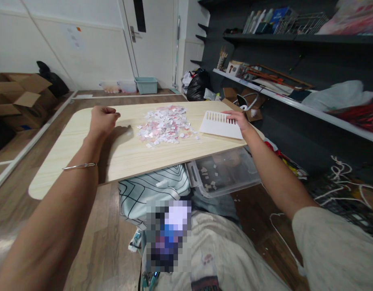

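A pile of small white and pink paper pieces (166,124) lies on a light wooden table (83,161). My left hand (103,120) rests on the table to the left of the pile, fingers curled shut, with nothing visible in it. A thin bracelet circles that forearm. My right hand (240,120) lies flat with its fingers on the right edge of a white slotted plastic board (220,125), which sits at the table's right end.
Below the table's near edge stands a clear plastic bin (225,171) with a few paper pieces, beside a striped cushion (153,188). Dark shelves (295,38) with clutter line the right wall. Cardboard boxes (19,97) stand at the left.
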Tool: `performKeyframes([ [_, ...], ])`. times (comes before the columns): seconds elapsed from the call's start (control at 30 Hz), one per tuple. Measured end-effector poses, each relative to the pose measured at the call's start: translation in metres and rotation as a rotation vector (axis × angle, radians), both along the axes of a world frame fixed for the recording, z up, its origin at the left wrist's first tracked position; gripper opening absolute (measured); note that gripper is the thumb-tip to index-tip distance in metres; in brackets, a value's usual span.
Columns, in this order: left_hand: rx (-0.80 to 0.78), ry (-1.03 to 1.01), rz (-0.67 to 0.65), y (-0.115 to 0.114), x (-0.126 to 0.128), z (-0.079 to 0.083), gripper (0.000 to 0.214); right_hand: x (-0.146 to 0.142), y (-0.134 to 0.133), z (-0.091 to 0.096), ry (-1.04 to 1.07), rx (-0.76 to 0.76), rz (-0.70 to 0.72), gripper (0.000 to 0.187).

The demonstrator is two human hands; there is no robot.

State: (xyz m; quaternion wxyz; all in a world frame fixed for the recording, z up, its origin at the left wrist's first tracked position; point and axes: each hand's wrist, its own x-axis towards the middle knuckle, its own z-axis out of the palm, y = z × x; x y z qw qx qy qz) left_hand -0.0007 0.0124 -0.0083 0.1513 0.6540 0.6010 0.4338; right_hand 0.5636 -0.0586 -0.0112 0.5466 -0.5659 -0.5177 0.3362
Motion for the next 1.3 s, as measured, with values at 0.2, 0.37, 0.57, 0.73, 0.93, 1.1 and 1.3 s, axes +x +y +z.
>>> performKeyframes([
  [0.2, -0.038, -0.062, 0.001, -0.0057, 0.0032, 0.0060, 0.039, 0.0027, 0.0004, -0.0022, 0.011, -0.011, 0.007, 0.038],
  [0.37, -0.064, -0.072, -0.008, -0.0076, 0.0045, 0.0077, 0.041, 0.0004, 0.0007, -0.0010, -0.011, -0.018, -0.004, 0.038],
  [0.57, -0.056, -0.088, -0.015, -0.0054, 0.0032, 0.0061, 0.037, -0.0043, -0.0019, 0.0015, -0.018, -0.018, -0.025, 0.040],
  [0.73, -0.026, -0.082, -0.034, -0.0034, 0.0016, 0.0039, 0.041, -0.0066, -0.0039, 0.0032, -0.014, -0.026, -0.021, 0.038],
  [0.93, -0.045, -0.094, -0.022, -0.0052, 0.0028, 0.0048, 0.040, -0.0047, -0.0023, 0.0012, -0.007, -0.003, -0.027, 0.036],
  [1.1, -0.022, -0.095, -0.018, -0.0048, 0.0029, 0.0037, 0.036, -0.0019, -0.0015, -0.0003, -0.012, -0.012, -0.033, 0.037],
  [1.3, -0.032, -0.093, -0.016, -0.0034, 0.0022, 0.0031, 0.037, -0.0034, -0.0040, 0.0024, -0.007, -0.014, -0.025, 0.035],
])
